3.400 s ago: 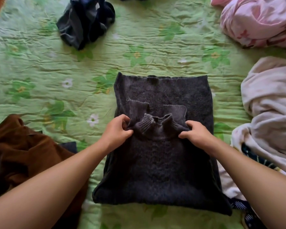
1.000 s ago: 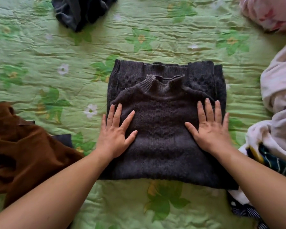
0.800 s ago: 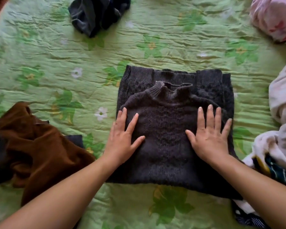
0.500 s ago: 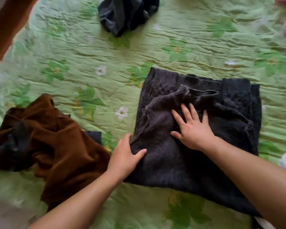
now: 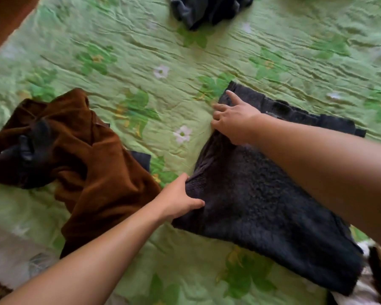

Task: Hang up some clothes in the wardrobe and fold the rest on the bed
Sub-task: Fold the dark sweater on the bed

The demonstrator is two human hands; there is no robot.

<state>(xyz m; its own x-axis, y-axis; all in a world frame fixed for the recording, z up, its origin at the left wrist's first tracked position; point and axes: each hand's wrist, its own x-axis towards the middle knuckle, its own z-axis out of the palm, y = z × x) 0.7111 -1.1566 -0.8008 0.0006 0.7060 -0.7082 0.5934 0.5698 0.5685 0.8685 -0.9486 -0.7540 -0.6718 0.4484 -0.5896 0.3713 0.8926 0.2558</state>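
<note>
On a bed, all across it a creased green quilt (image 5: 141,62) printed with leaves and white flowers. At the far left corner, a strip of brown wood (image 5: 5,18). To the left, crumpled on the quilt, a brown garment (image 5: 92,164) with something black bunched in it. At the far edge, a dark bundle (image 5: 207,9) of cloth, cut off by the frame. At the near right corner, a bit of striped clothes (image 5: 378,271). Whole view somewhat blurred.

Left hand (image 5: 178,199): reaching in from the near left, clamped on the near left corner of the sweater (image 5: 262,208), thumb on top, fingers hidden beneath the edge, knit bunched at the grip.

Right hand (image 5: 233,119): forearm crossing over the sweater from the right, hand at its far left edge, forefinger stretched out along the knit, other fingers curled down where knit meets quilt; impossible to tell whether closed on cloth or only tucked against it.

Sweater: dark grey, coarse knit, folded into a rough rectangle, flat on the quilt right of the middle, askew to the frame, layered edges showing along the far side, a band of quilt between it and the brown garment.
</note>
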